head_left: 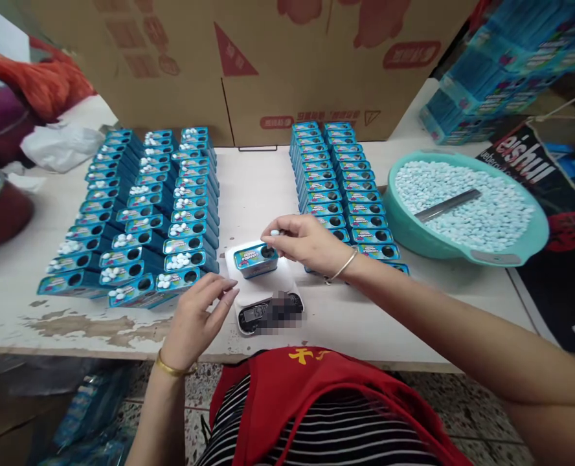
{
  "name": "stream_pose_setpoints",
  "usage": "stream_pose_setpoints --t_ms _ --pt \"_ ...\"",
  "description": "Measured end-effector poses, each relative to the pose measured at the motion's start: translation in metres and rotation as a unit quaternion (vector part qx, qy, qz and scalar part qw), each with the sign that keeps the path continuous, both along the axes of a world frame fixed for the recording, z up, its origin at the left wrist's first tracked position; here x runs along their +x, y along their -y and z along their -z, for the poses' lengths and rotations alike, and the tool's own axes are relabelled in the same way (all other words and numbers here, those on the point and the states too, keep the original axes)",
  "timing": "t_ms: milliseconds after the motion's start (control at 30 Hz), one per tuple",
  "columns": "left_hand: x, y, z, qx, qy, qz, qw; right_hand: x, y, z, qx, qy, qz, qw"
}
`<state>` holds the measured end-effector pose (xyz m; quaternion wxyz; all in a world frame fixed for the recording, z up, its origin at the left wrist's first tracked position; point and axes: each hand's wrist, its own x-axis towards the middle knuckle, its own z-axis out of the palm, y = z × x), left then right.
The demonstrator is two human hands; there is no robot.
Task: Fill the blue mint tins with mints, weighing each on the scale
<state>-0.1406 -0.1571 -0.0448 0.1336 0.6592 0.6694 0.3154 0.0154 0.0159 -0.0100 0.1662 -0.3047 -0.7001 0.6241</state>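
A small blue candy box (254, 261) with a round hole in its top rests on the white kitchen scale (247, 295). Over the hole end of that box, my right hand (307, 243) pinches a white candy (276, 232) between thumb and fingers. My left hand (204, 315) hovers just left of the scale, fingers parted and apparently holding nothing. Beside it stand rows of blue candy boxes (179, 261), many with white candies lying on top. To the right of the scale, two more rows of boxes (322, 195) are partly covered by my right hand and forearm.
A turquoise basin (414, 223) of pale candies, with a metal strip (447, 204) on top, stands at the right. A large cardboard box (287, 58) walls off the back. Stacked blue packs (491, 77) rise at the back right; a red bowl (3, 213) sits far left.
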Motion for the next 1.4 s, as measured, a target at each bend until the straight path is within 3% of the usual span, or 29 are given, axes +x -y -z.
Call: stream_pose_setpoints --t_ms 133,200,400,500,600,700,867,1133,1267,1400 --pt "0.0 0.008 0.008 -0.005 0.023 -0.005 1.0 -0.007 0.001 0.004 0.196 0.061 -0.024 0.978" --pt "0.0 0.01 0.01 -0.01 0.026 -0.006 1.0 -0.006 0.001 0.006 0.257 0.084 -0.039 0.962" --pt "0.001 0.005 0.013 -0.012 0.027 -0.006 1.0 -0.004 0.003 0.003 0.28 0.109 -0.055 0.952" --pt "0.0 0.004 0.013 -0.011 0.023 -0.008 1.0 0.003 0.006 -0.006 0.178 0.048 -0.033 0.982" --pt "-0.004 0.006 0.011 -0.011 0.014 -0.027 0.999 0.023 0.013 -0.008 -0.03 -0.01 -0.013 0.999" --pt "-0.01 0.007 0.008 -0.002 0.003 -0.043 0.999 0.05 0.026 0.008 -0.198 -0.014 0.022 0.98" --pt "-0.015 0.004 0.002 0.017 -0.016 -0.049 0.999 0.09 0.059 0.05 -0.35 0.029 0.1 0.931" --pt "-0.008 -0.019 -0.008 0.052 -0.062 -0.053 0.995 0.11 0.093 0.082 -0.401 0.015 0.123 0.908" --pt "-0.003 -0.043 0.0 0.034 -0.127 -0.006 0.991 0.111 0.099 0.098 -0.401 0.01 0.116 0.909" --pt "0.01 -0.06 0.001 0.0 -0.2 0.045 0.979 0.111 0.1 0.101 -0.381 0.006 0.114 0.918"
